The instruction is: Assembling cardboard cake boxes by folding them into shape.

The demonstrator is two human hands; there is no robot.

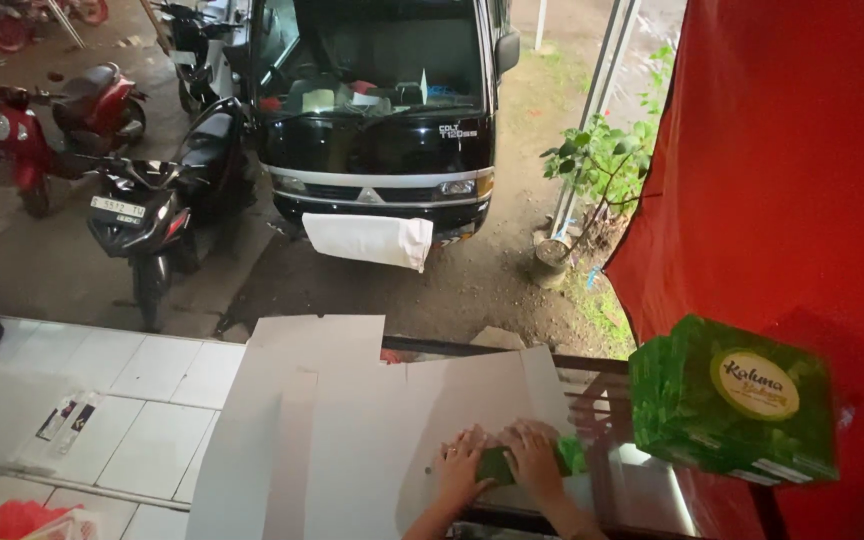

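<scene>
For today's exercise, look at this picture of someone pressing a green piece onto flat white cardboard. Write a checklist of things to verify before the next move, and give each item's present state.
1. Left hand flat on the white cardboard sheet, beside the green piece: ok.
2. Right hand on top of the green piece: ok.
3. Grip closed around the piece: cannot tell; fingers seem to press, not clasp.
4. Cardboard sheet lying flat and unfolded: ok.
5. Finished green box steady at the right: cannot tell; its support is hidden.
6. Green piece lined up with the sheet's edge: cannot tell; hands cover it.
</scene>
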